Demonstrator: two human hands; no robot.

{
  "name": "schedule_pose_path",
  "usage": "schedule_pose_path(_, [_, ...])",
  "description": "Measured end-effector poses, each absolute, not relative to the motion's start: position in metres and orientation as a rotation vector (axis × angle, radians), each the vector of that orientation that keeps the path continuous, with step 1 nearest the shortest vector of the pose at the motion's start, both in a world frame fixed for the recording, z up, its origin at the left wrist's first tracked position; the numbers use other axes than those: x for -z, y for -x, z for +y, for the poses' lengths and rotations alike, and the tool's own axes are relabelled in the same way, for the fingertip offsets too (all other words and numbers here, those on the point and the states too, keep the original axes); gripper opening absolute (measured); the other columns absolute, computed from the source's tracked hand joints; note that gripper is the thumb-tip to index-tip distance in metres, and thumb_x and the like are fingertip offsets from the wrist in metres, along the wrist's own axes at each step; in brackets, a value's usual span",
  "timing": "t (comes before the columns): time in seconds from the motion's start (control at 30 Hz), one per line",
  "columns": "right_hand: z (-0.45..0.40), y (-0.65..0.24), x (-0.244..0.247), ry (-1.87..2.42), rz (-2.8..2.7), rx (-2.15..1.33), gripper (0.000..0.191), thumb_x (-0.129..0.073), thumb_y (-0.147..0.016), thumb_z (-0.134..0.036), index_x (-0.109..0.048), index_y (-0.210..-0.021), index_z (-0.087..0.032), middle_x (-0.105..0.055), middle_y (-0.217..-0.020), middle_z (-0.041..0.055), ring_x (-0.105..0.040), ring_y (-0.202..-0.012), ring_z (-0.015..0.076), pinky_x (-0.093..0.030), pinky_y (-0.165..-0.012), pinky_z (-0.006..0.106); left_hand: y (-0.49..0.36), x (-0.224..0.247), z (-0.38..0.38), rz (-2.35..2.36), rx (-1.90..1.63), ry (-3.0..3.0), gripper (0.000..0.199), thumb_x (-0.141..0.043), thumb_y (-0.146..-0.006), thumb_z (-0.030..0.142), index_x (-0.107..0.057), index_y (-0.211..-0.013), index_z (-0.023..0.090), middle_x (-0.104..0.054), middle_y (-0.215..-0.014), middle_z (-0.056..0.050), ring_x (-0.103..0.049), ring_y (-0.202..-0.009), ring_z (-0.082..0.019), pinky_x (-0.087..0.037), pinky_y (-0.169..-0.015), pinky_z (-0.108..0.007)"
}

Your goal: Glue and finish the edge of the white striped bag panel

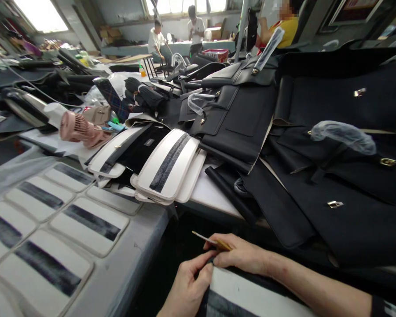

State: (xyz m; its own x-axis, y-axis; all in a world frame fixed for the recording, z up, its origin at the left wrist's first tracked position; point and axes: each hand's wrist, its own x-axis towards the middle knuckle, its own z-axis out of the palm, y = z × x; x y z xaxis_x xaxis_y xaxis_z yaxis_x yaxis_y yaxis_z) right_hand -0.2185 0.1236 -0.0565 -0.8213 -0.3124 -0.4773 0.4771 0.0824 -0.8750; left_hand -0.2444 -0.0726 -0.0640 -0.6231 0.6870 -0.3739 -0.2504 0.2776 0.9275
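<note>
At the bottom of the view my left hand [192,281] is closed, thumb and fingers pinching the near corner of a white panel with a dark stripe [251,290]. Black material shows along that panel's edge. My right hand [240,254] is closed too, its fingertips at the same corner, touching the black edge. In it lies a slim tool with a yellow-brown handle [223,245] and a thin pale shaft pointing left; its exact kind is unclear. Part of the panel runs out of the frame below.
On the grey table at left [119,255] several white striped panels [95,220] lie flat. A stack of similar panels [166,169] sits ahead, beside a pink fan [81,127]. Black leather bags [247,110] cover the right side. Several people work in the background.
</note>
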Motion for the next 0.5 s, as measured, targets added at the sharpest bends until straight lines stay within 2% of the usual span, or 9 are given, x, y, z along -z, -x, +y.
schedule_pose_path(0.17, [0.1207,0.2197,0.0501,-0.19,1.757,1.812,0.041,-0.06,-0.063,-0.019,-0.064,-0.104,-0.016,-0.054,-0.079,-0.0033,-0.044,-0.071,0.0128,-0.034,-0.063,0.024,0.2437,0.0637,-0.0742,1.683,-1.484,-0.393,0.047,-0.054,-0.093,0.047,-0.063,-0.129,0.019,-0.073,-0.109,-0.006,-0.064,-0.095,-0.023,-0.048,-0.081,-0.029])
schedule_pose_path(0.3, [0.121,0.2186,0.0463,-0.23,1.636,1.93,0.044,-0.06,-0.063,-0.02,-0.062,-0.106,-0.014,-0.054,-0.081,-0.0027,-0.045,-0.073,0.0127,-0.035,-0.065,0.024,0.245,0.0628,-0.0749,1.633,-1.506,-0.394,0.046,-0.053,-0.094,0.046,-0.062,-0.13,0.02,-0.072,-0.114,-0.006,-0.064,-0.099,-0.023,-0.048,-0.086,-0.03])
schedule_pose_path(0.5, [0.1209,0.2205,0.0478,-0.247,1.62,1.922,0.041,-0.062,-0.064,-0.019,-0.064,-0.105,-0.016,-0.055,-0.08,-0.0031,-0.046,-0.071,0.0126,-0.036,-0.064,0.023,0.2464,0.0618,-0.0742,1.647,-1.513,-0.406,0.045,-0.053,-0.093,0.045,-0.062,-0.13,0.021,-0.071,-0.115,-0.006,-0.064,-0.097,-0.023,-0.048,-0.088,-0.031])
